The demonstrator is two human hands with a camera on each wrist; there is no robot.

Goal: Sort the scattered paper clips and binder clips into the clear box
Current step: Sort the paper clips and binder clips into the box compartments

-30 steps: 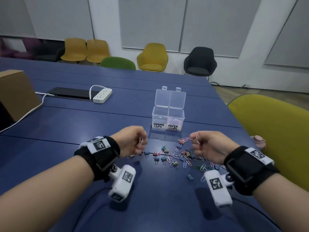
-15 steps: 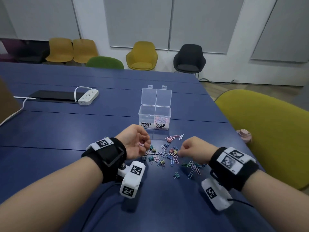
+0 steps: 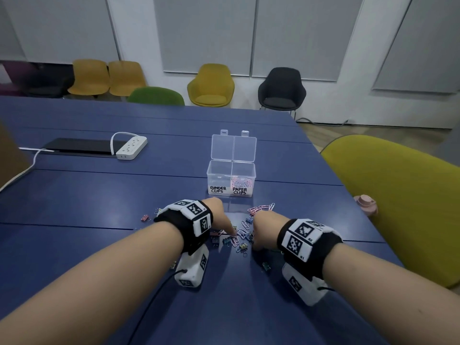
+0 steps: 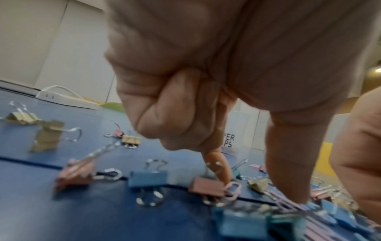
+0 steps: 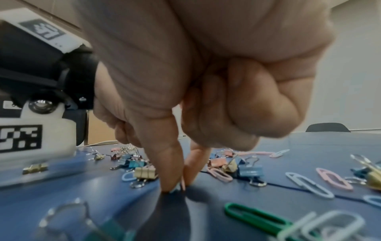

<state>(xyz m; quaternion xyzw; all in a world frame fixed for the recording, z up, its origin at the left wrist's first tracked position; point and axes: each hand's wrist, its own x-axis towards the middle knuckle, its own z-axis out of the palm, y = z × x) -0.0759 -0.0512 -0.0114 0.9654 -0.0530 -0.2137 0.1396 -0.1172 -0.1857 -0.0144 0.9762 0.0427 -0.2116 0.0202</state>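
The clear box [image 3: 231,179] stands open behind the pile, with pink paper clips in its "PAPER CLIPS" half; the "BINDER CLIPS" half looks empty. Coloured paper clips and binder clips [image 3: 240,241] lie scattered on the blue table [image 3: 99,195]. My left hand [image 3: 234,235] [image 4: 261,190] reaches down into them. Its forefinger touches a pink paper clip [image 4: 234,190] and its thumb [image 4: 288,171] presses on other pink clips. Its other fingers are curled, and anything in them is hidden. My right hand [image 3: 254,241] [image 5: 175,187] pinches a small light-blue paper clip against the table.
A white power strip [image 3: 132,146] and a black flat panel [image 3: 77,145] lie far left. A yellow-green chair [image 3: 398,195] stands at the right edge with a small pink object [image 3: 364,202] beside it. A lone teal binder clip [image 3: 265,266] lies nearer me.
Both hands have dropped from just above the table onto the clip pile and turned palm down. The left hand showed a pink clip in its fingers earlier.
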